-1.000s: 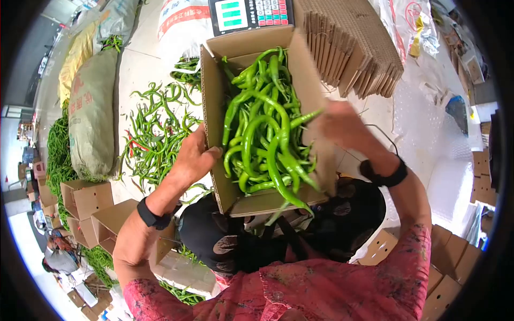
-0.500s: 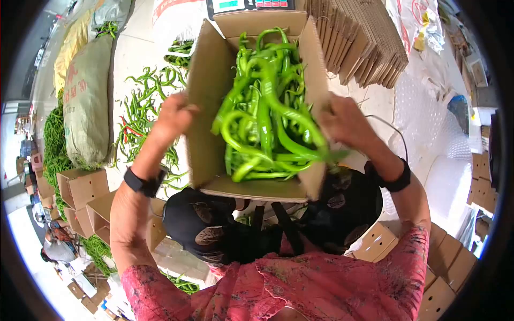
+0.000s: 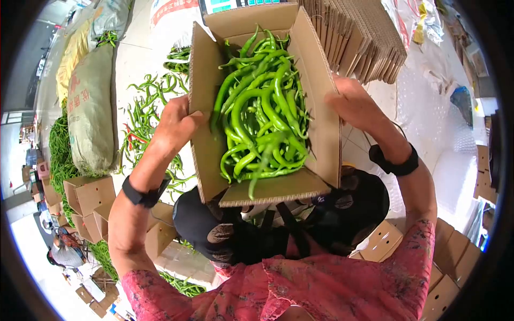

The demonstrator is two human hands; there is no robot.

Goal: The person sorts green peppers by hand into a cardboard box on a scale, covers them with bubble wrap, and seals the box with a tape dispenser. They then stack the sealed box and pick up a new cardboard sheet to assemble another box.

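An open cardboard box (image 3: 324, 123) is held up above my knees, its open top facing me. Long green chili peppers (image 3: 262, 115) lie heaped inside, and one blurred pepper reaches over the near flap. My left hand (image 3: 179, 123) grips the left wall of the box, thumb on the inner side. On the opposite wall, my right hand (image 3: 350, 101) has hold of the edge; some of its fingers are hidden behind the cardboard.
Loose peppers (image 3: 147, 104) are spread over the floor to the left, beside a full woven sack (image 3: 91, 112). Flattened cartons (image 3: 364, 40) stand stacked at upper right, near bubble wrap (image 3: 428, 128). A digital scale (image 3: 218, 6) sits behind the box. Small cartons (image 3: 91, 195) are at lower left.
The box has shifted slightly up and to the right, with both hands still on it. The peppers, blurred and raised before, now lie lower and more settled inside.
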